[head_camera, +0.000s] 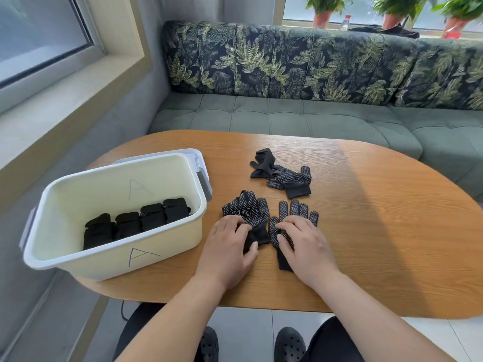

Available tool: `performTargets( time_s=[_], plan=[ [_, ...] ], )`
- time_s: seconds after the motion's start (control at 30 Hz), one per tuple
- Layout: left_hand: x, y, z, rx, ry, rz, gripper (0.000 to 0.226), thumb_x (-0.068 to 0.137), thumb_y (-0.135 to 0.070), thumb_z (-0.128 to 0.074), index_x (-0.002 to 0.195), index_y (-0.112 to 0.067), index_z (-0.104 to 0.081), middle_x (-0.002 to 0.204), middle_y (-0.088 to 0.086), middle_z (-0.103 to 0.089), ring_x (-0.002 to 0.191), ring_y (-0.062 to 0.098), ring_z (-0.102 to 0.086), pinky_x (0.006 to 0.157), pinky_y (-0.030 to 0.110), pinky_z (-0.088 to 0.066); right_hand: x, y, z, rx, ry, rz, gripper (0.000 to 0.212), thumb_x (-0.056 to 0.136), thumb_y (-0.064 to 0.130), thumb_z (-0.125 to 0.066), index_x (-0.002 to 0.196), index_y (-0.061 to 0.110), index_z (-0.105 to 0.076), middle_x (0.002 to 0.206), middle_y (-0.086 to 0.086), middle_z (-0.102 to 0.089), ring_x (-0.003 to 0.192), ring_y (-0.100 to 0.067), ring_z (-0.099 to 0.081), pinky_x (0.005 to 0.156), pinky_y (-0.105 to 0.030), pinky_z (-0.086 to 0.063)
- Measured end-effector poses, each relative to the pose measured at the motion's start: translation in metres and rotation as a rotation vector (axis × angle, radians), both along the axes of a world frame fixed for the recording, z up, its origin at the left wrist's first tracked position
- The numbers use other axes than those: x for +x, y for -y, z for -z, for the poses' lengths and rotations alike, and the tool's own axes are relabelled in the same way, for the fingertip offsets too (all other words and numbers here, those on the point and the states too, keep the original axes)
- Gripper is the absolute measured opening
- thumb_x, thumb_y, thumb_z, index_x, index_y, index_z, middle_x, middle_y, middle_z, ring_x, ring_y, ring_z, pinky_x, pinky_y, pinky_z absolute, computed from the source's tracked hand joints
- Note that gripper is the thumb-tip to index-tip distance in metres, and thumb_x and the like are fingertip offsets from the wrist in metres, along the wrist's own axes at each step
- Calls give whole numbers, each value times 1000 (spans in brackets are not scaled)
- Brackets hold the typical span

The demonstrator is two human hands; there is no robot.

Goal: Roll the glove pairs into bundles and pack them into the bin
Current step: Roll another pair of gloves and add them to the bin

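Observation:
Two black gloves with white grip dots lie side by side near the table's front. My left hand (230, 246) rests on the crumpled left glove (248, 209), with its thumb on the cuff. My right hand (304, 242) lies flat with straight fingers on the right glove (295, 210), which is spread out with its fingers pointing away from me. A second loose pair (282, 175) lies farther back on the table. The cream bin (167, 246) marked "A" stands to the left and holds several rolled black bundles (136, 222).
The bin sits on its grey-white lid (201, 163) at the left end of the oval wooden table (379, 231). A green sofa with a leaf-print back (313, 64) runs behind the table. Potted plants (324, 11) and a bottle stand on the window ledge.

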State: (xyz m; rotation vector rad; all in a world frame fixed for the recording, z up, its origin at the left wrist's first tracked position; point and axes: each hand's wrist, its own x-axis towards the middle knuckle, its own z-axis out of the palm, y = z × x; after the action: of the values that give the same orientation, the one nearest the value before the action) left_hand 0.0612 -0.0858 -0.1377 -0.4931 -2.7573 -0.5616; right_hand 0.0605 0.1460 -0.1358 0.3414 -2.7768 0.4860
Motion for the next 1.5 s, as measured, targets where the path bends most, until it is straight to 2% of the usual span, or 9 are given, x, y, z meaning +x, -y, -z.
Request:
performTargets(
  time_s=[0.1,0.27,0.37,0.63,0.87,1.1,1.2,1.37,1.5],
  plan=[
    [1,1,0,13,-35,41,41,95,-50,-61,121,-19,-69,129,1,-57,130,26,-51,115,43,-42,9,-1,0,-31,-11,17,36,107,40,-51,133,25,-70,146,7,-59,145,-19,-48,122,-43,-39],
    [1,3,-3,10,-76,145,33,95,-46,-67,113,-19,-71,119,-3,-62,115,24,-58,101,41,-49,37,4,4,-10,-54,47,33,105,39,-52,125,26,-74,134,7,-64,133,-18,-54,111,-44,-47],
    [1,4,-2,14,-85,161,28,96,-43,-67,109,-20,-72,115,-3,-64,110,23,-58,94,40,-51,36,5,6,-22,-37,73,36,106,38,-48,128,25,-73,137,7,-64,134,-18,-54,114,-42,-45],
    [11,-2,-9,-80,-195,164,11,103,-17,-64,92,-17,-66,93,3,-61,85,30,-58,70,43,-48,38,6,5,-47,-77,118,34,106,35,-47,117,23,-77,126,5,-68,125,-19,-57,106,-43,-49],
    [35,-4,-93,183,-88,43,10,109,-15,-52,111,-18,-61,95,-1,-65,83,26,-61,70,44,-51,39,4,2,-48,-116,112,30,107,34,-47,103,22,-75,110,7,-66,106,-21,-58,91,-39,-47],
    [-16,4,-171,5,22,-82,16,114,-23,-44,110,-17,-58,95,3,-67,90,32,-61,81,52,-54,40,4,3,-60,-107,113,31,108,37,-45,102,25,-74,109,11,-64,106,-18,-56,91,-38,-46],
    [-26,-2,-181,29,-73,-71,11,111,-14,-47,106,-13,-57,97,5,-64,89,33,-59,79,53,-53,42,4,4,-57,-94,128,34,108,37,-44,104,24,-75,111,9,-66,107,-19,-56,91,-39,-47],
    [-14,-11,-160,-69,-358,12,19,91,6,-61,99,-11,-57,92,7,-55,80,31,-50,62,45,-44,42,5,4,-49,-94,134,35,108,37,-44,105,23,-76,111,7,-67,106,-20,-57,90,-39,-47],
    [21,-8,-81,-231,-246,147,25,81,-1,-37,89,-13,-57,85,8,-55,72,32,-56,57,42,-47,41,5,4,-42,-114,138,32,107,35,-46,103,24,-76,110,6,-68,106,-22,-58,89,-41,-47]
  ],
)
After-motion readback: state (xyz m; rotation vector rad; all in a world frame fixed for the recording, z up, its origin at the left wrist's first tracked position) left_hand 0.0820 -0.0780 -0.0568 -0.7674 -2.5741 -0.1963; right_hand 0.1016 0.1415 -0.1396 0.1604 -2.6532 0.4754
